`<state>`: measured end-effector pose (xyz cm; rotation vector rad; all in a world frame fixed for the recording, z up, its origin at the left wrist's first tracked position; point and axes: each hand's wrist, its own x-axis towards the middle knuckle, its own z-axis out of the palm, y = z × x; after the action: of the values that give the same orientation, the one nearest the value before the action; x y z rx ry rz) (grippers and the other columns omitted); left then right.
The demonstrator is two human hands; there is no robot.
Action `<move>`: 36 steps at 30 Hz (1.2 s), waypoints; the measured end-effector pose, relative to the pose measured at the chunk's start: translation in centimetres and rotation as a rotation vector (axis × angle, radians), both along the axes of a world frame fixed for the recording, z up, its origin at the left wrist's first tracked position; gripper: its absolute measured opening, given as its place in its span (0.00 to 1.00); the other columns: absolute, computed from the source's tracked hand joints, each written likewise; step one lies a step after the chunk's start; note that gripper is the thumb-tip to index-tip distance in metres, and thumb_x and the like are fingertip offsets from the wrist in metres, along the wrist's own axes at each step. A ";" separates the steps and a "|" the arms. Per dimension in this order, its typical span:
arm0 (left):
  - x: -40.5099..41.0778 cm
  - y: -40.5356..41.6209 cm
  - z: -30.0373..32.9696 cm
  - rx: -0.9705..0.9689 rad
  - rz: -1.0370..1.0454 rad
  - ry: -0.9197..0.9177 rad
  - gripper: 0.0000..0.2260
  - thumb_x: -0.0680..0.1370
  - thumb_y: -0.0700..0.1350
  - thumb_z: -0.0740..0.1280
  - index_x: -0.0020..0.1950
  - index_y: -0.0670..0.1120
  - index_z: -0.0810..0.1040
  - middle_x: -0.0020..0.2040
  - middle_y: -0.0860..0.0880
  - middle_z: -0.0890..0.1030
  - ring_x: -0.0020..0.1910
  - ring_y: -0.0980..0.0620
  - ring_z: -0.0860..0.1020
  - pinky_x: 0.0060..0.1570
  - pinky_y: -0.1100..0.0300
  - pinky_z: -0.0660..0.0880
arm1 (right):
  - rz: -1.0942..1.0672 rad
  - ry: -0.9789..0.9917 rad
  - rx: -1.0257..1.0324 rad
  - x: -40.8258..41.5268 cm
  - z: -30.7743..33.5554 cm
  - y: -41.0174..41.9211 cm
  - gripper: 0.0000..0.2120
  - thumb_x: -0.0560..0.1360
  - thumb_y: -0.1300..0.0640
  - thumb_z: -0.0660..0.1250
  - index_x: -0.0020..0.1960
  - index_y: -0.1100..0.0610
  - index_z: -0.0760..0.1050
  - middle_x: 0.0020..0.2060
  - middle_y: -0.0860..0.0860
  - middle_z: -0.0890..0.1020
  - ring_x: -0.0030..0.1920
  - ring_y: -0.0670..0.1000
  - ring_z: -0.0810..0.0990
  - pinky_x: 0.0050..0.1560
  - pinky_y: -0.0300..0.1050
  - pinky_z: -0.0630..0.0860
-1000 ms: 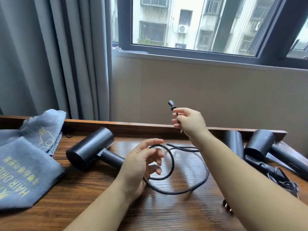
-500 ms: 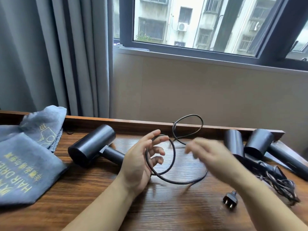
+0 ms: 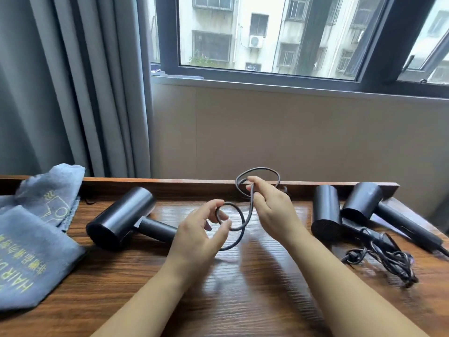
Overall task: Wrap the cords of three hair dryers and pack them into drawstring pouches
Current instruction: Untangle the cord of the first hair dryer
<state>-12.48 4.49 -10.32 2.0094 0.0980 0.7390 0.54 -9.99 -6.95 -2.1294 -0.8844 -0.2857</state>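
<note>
Forearms: I see both bare forearms entering from the bottom edge and converging at the centre of the frame.
Table: dark wood grain fills the lower half, with a raised back edge.
Left hand: at centre, fingers curled, thumb and fingertips pinching a small coil of the black cord.
Right hand: just right of and slightly above the left, fingers curled around the cord, holding a second loop that stands above the table's back edge.
Hands, relation: close together, not touching; the cord runs between them.
Dryer in work: black, lying on its side at centre left, handle pointing toward the left hand; where the cord joins it is hidden behind that hand.
Pouches: grey drawstring bags with yellow print, lying flat at the lower left, one overlapping another.
Other dryers: two black units at the right, one beside the other, their loose cords tangled in front of them.
Background: grey curtain at upper left; window along the top, buildings beyond.
</note>
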 end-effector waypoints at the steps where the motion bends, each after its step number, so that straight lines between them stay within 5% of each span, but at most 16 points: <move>1: 0.0 0.0 -0.1 0.027 -0.009 -0.016 0.19 0.73 0.58 0.66 0.62 0.55 0.77 0.49 0.59 0.82 0.47 0.53 0.78 0.47 0.65 0.73 | 0.028 -0.052 0.052 -0.1 0.5 0.5 0.15 0.78 0.52 0.55 0.56 0.53 0.77 0.47 0.49 0.82 0.54 0.51 0.78 0.56 0.48 0.72; 5: -0.1 -0.2 0.3 0.093 0.028 -0.083 0.16 0.74 0.58 0.61 0.60 0.58 0.76 0.48 0.59 0.83 0.47 0.59 0.76 0.47 0.69 0.70 | 0.102 -0.293 0.217 -0.6 3.0 2.8 0.05 0.79 0.59 0.62 0.48 0.55 0.77 0.48 0.46 0.83 0.68 0.45 0.70 0.63 0.40 0.70; 9: 0.1 0.1 -0.2 0.154 0.034 0.003 0.23 0.74 0.55 0.62 0.69 0.53 0.74 0.52 0.64 0.78 0.47 0.68 0.74 0.46 0.75 0.68 | 0.159 -0.268 0.082 1.4 3.0 4.9 0.15 0.75 0.70 0.58 0.50 0.54 0.78 0.58 0.48 0.83 0.71 0.49 0.70 0.67 0.39 0.70; 12: 0.3 0.2 -0.8 0.233 -0.022 0.084 0.29 0.73 0.60 0.58 0.74 0.54 0.68 0.60 0.61 0.76 0.57 0.69 0.72 0.56 0.74 0.67 | -0.100 0.011 -0.140 3.3 1.0 5.0 0.17 0.75 0.66 0.59 0.57 0.53 0.80 0.56 0.51 0.84 0.61 0.53 0.79 0.61 0.45 0.73; 16: 0.5 0.1 -1.5 0.308 -0.056 0.142 0.32 0.74 0.57 0.58 0.78 0.50 0.63 0.68 0.56 0.73 0.67 0.65 0.66 0.67 0.65 0.65 | -0.067 0.285 -0.201 3.0 -1.3 3.8 0.17 0.81 0.57 0.61 0.68 0.56 0.76 0.65 0.52 0.79 0.67 0.51 0.75 0.62 0.38 0.66; 19: 0.5 0.2 -1.7 0.328 -0.028 0.163 0.31 0.77 0.53 0.61 0.79 0.49 0.59 0.66 0.55 0.75 0.66 0.59 0.69 0.67 0.68 0.61 | -0.110 0.125 0.007 1.3 -2.0 2.7 0.15 0.81 0.58 0.61 0.67 0.57 0.76 0.64 0.51 0.78 0.67 0.48 0.73 0.65 0.36 0.63; 22: 0.5 0.2 -1.3 0.230 0.000 0.197 0.27 0.77 0.44 0.59 0.77 0.53 0.61 0.56 0.57 0.78 0.55 0.56 0.74 0.60 0.63 0.68 | -0.015 0.015 0.164 -0.9 -2.2 1.9 0.14 0.80 0.63 0.61 0.62 0.54 0.78 0.58 0.45 0.77 0.63 0.41 0.72 0.65 0.33 0.65; 25: 0.5 0.8 -1.0 0.193 0.043 0.179 0.24 0.73 0.41 0.57 0.70 0.50 0.71 0.48 0.56 0.77 0.48 0.55 0.75 0.53 0.61 0.70 | 0.087 0.075 0.089 -2.6 -3.8 1.6 0.12 0.79 0.59 0.60 0.55 0.53 0.82 0.57 0.44 0.76 0.65 0.41 0.72 0.66 0.40 0.69; 29: 0.4 1.3 -0.4 0.203 0.108 0.165 0.18 0.76 0.35 0.59 0.63 0.46 0.78 0.50 0.53 0.79 0.50 0.57 0.75 0.52 0.74 0.67 | 0.282 -0.009 -0.304 -3.8 -5.9 1.3 0.25 0.77 0.39 0.51 0.63 0.48 0.78 0.60 0.45 0.79 0.72 0.46 0.66 0.73 0.48 0.60; 32: 0.2 2.4 0.8 0.301 0.162 0.206 0.15 0.78 0.38 0.61 0.62 0.46 0.78 0.57 0.50 0.78 0.59 0.55 0.74 0.63 0.65 0.66 | 0.284 -0.109 -0.488 -4.1 -6.2 1.3 0.27 0.72 0.31 0.50 0.61 0.43 0.76 0.54 0.42 0.78 0.63 0.46 0.71 0.71 0.52 0.60; 36: -1.4 6.7 3.0 0.704 0.549 0.554 0.19 0.81 0.56 0.57 0.69 0.52 0.71 0.67 0.50 0.72 0.72 0.47 0.63 0.72 0.41 0.55 | 0.272 -0.123 -0.469 -4.1 -5.4 1.1 0.18 0.76 0.41 0.55 0.55 0.44 0.80 0.48 0.44 0.79 0.57 0.47 0.74 0.72 0.53 0.58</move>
<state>-13.88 11.18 -7.30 2.8742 0.8400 0.5595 -3.54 -8.90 -12.39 -2.3907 -1.4086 -0.0707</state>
